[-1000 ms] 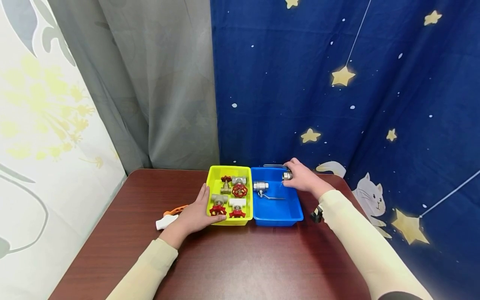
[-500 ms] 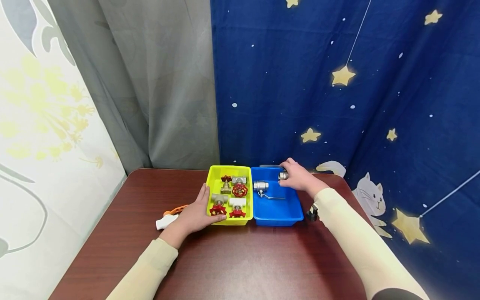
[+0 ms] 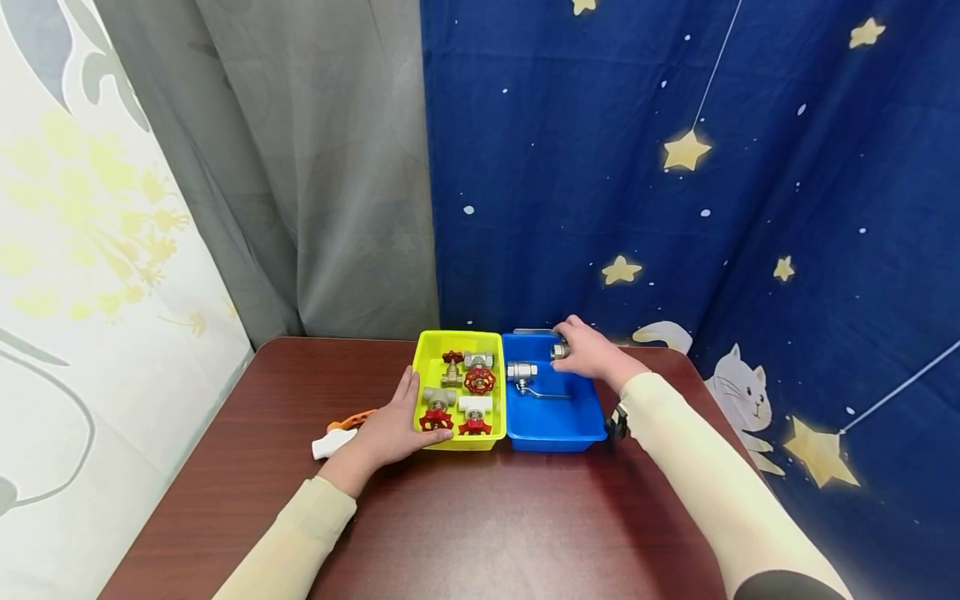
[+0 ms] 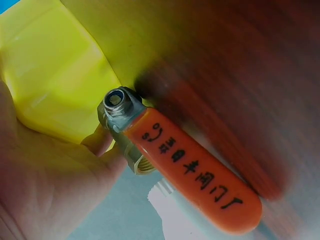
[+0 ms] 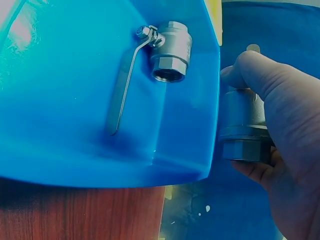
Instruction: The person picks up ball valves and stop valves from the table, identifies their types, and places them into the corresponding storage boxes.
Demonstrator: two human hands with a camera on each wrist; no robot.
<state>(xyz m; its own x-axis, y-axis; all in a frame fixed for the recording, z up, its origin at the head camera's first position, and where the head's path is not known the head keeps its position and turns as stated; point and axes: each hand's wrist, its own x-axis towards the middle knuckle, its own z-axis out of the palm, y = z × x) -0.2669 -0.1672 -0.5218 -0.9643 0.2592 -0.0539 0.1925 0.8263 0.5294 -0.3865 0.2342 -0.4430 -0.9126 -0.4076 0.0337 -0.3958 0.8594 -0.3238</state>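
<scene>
Ball valve (image 5: 242, 110) hangs clamped by its body in right hand (image 3: 588, 350), presumably for balance; left hand (image 3: 388, 427), thumb apart, seemingly steadies yellow tray (image 3: 480, 445).

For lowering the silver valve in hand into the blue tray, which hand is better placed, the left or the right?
Probably the right hand: it grips that silver valve near the far edge of the blue tray, while the left hand rests against the yellow tray, farther away.

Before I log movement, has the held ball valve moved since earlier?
Yes: the held ball valve moved left relative to the blue tray, head view.
</scene>
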